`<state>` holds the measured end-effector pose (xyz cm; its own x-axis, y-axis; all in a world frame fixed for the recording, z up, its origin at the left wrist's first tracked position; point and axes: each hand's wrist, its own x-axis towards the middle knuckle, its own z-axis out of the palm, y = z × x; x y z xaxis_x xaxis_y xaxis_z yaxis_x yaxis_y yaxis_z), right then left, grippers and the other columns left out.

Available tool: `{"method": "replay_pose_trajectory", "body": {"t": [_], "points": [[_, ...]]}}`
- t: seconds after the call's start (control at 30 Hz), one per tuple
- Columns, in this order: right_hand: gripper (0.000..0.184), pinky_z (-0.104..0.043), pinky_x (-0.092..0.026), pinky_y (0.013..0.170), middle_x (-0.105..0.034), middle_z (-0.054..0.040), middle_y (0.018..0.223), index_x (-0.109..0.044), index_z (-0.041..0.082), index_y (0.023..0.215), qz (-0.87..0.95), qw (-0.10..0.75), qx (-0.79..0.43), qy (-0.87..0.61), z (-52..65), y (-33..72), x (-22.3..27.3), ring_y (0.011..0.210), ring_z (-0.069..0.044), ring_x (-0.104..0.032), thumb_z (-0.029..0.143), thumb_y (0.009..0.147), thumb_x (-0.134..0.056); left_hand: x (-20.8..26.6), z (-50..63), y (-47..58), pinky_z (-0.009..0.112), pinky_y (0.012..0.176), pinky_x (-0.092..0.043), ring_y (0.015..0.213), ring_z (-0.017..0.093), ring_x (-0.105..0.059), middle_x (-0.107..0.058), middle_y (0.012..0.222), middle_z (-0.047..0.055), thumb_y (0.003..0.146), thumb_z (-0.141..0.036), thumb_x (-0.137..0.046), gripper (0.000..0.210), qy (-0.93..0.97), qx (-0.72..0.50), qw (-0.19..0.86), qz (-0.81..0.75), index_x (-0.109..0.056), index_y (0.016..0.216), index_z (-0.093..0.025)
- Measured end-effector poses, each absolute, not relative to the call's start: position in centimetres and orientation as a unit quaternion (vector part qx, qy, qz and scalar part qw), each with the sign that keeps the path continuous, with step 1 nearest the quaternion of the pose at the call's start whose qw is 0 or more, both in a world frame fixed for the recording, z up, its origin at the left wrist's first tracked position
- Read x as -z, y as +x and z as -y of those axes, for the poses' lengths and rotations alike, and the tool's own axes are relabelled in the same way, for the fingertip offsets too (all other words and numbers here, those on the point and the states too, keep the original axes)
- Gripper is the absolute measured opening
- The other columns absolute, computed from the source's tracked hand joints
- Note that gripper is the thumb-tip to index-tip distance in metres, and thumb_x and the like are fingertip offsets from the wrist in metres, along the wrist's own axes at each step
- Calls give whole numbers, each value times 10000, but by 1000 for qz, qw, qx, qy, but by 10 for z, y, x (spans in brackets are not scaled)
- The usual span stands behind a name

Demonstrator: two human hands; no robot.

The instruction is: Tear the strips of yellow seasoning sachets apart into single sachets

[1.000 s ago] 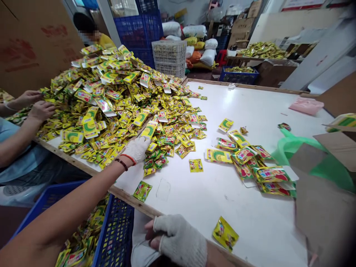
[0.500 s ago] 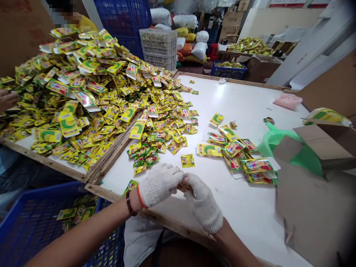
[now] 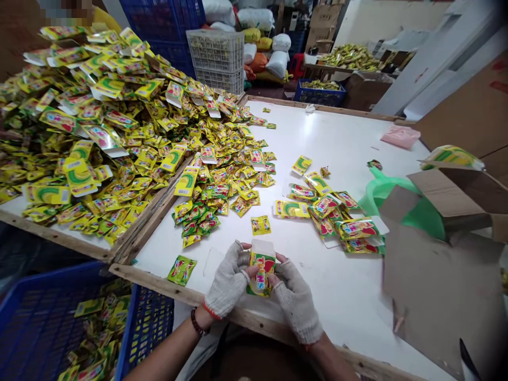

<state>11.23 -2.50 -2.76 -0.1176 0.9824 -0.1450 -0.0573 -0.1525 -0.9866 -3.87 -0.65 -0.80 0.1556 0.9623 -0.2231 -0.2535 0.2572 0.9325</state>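
Between my two gloved hands, a small yellow-green printed carton [image 3: 262,272] is held upright near the table's front edge, its white top flap raised. My left hand [image 3: 232,272] grips its left side, thumb across the front. On the other side, my right hand [image 3: 296,296] has thumb and fingers on the carton's right edge. Just beyond lies a single yellow sachet [image 3: 261,225]. A green sachet [image 3: 182,270] rests left of my left hand. Several printed cartons [image 3: 359,228] lie in a loose group to the right.
A large heap of sachets and cartons [image 3: 115,116] covers the left side, behind a wooden divider [image 3: 138,230]. Blue crates [image 3: 32,317] stand below the table at left. A green basin [image 3: 397,193] and an open cardboard box [image 3: 428,264] are at right.
The carton has come into plain view between my hands, turned face toward me. My hands have shifted slightly down and rotated open around it. The view has swung a little right.
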Motion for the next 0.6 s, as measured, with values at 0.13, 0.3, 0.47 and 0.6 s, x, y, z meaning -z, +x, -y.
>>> {"method": "replay_pose_trajectory", "body": {"t": [0.13, 0.3, 0.47, 0.6], "points": [[502, -315, -521, 794, -650, -70, 1011, -416, 182, 1253, 484, 419, -573, -511, 28, 124, 32, 909, -192, -616, 321, 795, -564, 7, 4, -48, 337, 769, -510, 872, 186, -617, -611, 1022, 83, 768, -221, -601, 408, 405, -422, 685, -434, -390, 1116, -187], [535, -307, -515, 772, -641, -63, 983, -374, 175, 1274, 487, 383, -592, -514, 28, 125, 28, 861, -171, -611, 309, 789, -556, 11, 4, -51, 311, 776, -497, 871, 175, -606, -617, 977, 73, 766, -207, -586, 329, 444, -367, 685, -446, -435, 1054, -157], [498, -248, -496, 591, -643, -4, 768, -351, 183, 1261, 528, 321, -591, -519, 22, 133, 22, 669, -137, -602, 284, 802, -517, 12, -1, -61, 293, 786, -474, 896, 165, -575, -598, 995, 59, 808, -233, -495, 330, 526, -325, 616, -488, -444, 1126, -164], [301, -255, -490, 631, -650, -22, 776, -502, 174, 1112, 631, 267, -461, -564, -12, 138, 11, 703, -148, -607, 296, 844, -435, -3, -15, -72, 276, 801, -441, 881, 159, -554, -611, 984, 42, 840, -224, -402, 347, 674, -218, 531, -464, -503, 1169, -181]]}}
